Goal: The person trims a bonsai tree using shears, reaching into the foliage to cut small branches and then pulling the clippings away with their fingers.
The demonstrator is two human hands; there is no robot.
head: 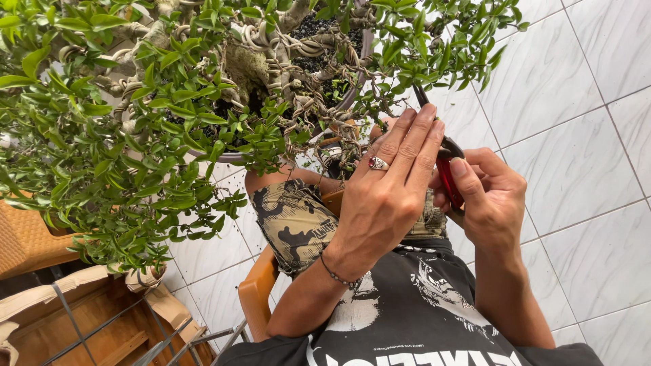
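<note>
Cutters (444,166), red-handled, gripped in closed right hand (491,196), blades raised toward wired potted shrub (203,102). Left hand (390,183), fingers extended, laid flat across cutters, nothing grasped. Risk judged: fingertips or wiring could be nicked if blades are closed with left fingers so near.

red-handled pliers (449,177), camouflage shorts (295,220), white tiles (576,156)

White tiled floor (576,169); on it orange plastic chair (256,293), wooden crate (102,325), woven basket (24,240) at left.
</note>
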